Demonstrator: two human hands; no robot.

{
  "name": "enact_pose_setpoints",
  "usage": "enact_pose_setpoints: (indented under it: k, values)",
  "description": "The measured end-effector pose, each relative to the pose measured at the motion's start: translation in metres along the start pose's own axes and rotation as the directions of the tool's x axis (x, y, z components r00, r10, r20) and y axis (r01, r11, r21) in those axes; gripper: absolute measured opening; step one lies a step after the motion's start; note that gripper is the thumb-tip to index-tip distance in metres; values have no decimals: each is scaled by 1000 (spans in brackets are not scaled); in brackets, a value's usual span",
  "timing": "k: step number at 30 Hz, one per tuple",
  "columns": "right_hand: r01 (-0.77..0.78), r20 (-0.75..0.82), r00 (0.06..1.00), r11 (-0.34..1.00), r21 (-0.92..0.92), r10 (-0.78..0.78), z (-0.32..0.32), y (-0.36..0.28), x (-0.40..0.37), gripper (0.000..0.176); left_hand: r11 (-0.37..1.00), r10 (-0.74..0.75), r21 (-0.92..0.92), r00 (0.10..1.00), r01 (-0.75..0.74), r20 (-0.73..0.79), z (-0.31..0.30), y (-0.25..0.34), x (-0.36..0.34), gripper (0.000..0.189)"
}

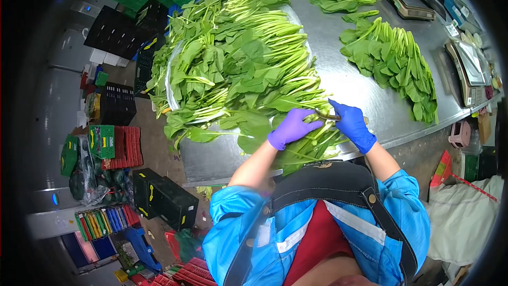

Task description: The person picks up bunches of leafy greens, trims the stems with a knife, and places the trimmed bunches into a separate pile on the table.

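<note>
Steel tabletop is mostly one huge loose greens pile, only a tidy row done at right, left hand and right hand fingers both clenched on stems.

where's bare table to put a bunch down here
Bare steel table shows between the big loose pile and the sorted bunch, and at the near corner below the pile. Crowded where left hand and right hand pinch a stem, and by the scales.
</note>
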State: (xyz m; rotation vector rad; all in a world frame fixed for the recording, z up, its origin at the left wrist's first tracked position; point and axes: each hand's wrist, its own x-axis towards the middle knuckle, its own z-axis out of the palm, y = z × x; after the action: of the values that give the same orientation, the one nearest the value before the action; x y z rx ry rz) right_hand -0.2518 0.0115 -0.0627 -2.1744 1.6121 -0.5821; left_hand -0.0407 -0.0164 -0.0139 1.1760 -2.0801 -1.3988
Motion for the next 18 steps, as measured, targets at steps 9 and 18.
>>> enact_pose_setpoints:
  k: [9, 18]
  values:
    - [-139, 13, 990, 985, -102, 141, 27, 45, -6, 46, 985, -87, -152, 996, 82, -24, -2, -5, -12, 31]
    - [-154, 210, 977, 763, 628, 24, -48, -39, 5, 44, 1000, 17, -16, 989, -20, -149, -13, 9, -18, 40]
